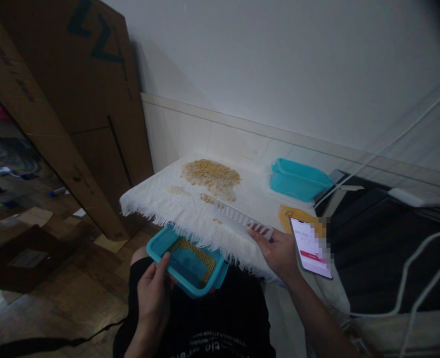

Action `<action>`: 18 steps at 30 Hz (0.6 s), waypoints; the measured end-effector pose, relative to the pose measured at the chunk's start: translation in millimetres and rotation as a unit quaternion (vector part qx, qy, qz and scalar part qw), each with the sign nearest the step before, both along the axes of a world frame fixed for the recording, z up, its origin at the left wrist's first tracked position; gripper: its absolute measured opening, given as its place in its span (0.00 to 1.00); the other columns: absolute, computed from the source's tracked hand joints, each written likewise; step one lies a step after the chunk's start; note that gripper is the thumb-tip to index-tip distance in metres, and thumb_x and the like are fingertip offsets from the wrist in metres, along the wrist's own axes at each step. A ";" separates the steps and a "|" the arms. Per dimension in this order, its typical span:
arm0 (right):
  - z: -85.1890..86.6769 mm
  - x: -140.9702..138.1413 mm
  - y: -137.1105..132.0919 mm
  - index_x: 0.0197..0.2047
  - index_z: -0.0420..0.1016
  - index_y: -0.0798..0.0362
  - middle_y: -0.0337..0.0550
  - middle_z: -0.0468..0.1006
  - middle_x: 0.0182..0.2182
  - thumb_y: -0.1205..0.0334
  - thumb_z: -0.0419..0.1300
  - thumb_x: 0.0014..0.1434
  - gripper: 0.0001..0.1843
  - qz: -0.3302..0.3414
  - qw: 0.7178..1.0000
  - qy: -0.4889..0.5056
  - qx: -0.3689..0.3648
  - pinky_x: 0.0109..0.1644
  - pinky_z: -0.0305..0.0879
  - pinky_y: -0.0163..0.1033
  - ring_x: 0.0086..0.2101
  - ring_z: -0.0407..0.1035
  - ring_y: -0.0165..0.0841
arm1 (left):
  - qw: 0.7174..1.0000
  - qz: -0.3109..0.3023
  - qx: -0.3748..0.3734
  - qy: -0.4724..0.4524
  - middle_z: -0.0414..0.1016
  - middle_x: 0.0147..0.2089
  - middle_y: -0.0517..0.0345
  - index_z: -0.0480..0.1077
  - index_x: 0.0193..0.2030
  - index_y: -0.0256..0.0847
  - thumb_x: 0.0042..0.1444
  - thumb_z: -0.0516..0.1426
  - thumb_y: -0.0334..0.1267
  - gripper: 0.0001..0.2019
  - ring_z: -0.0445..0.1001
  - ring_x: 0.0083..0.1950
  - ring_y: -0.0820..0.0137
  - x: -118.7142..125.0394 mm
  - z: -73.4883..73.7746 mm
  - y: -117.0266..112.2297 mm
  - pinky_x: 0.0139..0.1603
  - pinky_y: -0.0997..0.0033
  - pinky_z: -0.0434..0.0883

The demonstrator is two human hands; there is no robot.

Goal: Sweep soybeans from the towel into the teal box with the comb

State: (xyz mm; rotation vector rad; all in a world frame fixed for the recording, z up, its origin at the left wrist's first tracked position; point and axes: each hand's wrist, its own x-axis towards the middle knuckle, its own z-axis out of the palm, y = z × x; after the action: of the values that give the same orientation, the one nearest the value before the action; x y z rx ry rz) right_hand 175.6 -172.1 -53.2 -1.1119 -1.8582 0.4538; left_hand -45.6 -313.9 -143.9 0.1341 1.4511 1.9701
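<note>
Held tray: a teal tray [190, 263] sits just under the near fringed edge of the white cloth [175, 204], below the cloth's surface and tilted, with its far corner tucked beneath the fringe.
Tray contents: small yellow beans [194, 250] lie in rows along its inner walls; the middle of the floor is bare.
Left hand: the left hand [153, 293] is closed on the tray's near rim, thumb over the top edge and fingers hidden underneath, well below the cloth edge.
White slotted comb: the white slotted comb [240, 219] lies on the cloth near that same edge. Its long axis runs from the near right up toward the far left.
Right hand: the right hand [277, 251] grips the comb's near end, fingers curled round it, at the cloth's near right corner.
Key relation: the bean pile [210, 174] lies farther back on the cloth. The comb's far end points at it and stops just short of its loose near beans. The tray is on the opposite, near side of the comb, so pile, comb and tray run roughly in one line across the cloth edge. The right hand is the nearer one to the pile.
Second tray: another teal tray [298, 180] rests at the cloth's far right.
Phone: a lit phone [311, 248] lies just right of the right hand, off the cloth's right side, partly over a yellow pad [290, 215].
Beyond: a cardboard box [74, 99] leans left of the cloth; white cables [391, 144] cross to its right.
</note>
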 end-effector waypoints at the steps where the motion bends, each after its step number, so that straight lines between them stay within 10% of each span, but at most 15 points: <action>1: -0.4 -0.1 -1.2 0.32 0.86 0.53 0.44 0.84 0.23 0.48 0.64 0.57 0.18 0.005 1.000 -0.002 0.001 0.25 0.69 0.37 0.23 0.78 0.40 | 1.000 -0.002 0.001 -0.006 0.64 0.17 0.66 0.69 0.21 0.39 0.41 0.71 0.54 0.22 0.60 0.19 0.77 0.4 0.1 -0.1 0.20 0.76 0.59; 11: 0.8 -0.2 -23.0 0.34 0.87 0.49 0.41 0.86 0.31 0.50 0.65 0.57 0.13 0.084 0.993 0.013 -0.077 0.33 0.75 0.38 0.32 0.82 0.42 | 1.000 -0.002 -0.004 -0.014 0.64 0.17 0.65 0.69 0.21 0.39 0.40 0.72 0.54 0.22 0.61 0.19 0.76 0.5 -0.8 -1.0 0.20 0.77 0.60; 18: -5.9 2.3 21.0 0.33 0.86 0.54 0.50 0.86 0.30 0.42 0.64 0.53 0.22 -0.088 0.994 0.060 -0.020 0.35 0.75 0.43 0.32 0.81 0.46 | 1.000 0.000 -0.003 -0.006 0.62 0.16 0.67 0.68 0.21 0.40 0.40 0.72 0.54 0.23 0.59 0.19 0.77 1.2 0.1 -1.4 0.20 0.77 0.59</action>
State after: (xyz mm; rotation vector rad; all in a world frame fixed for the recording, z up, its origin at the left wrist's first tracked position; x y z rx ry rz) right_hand 177.9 -151.2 -59.1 -1.2366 -1.6385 0.4483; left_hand -44.4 -315.2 -143.7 0.1195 1.4497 1.9627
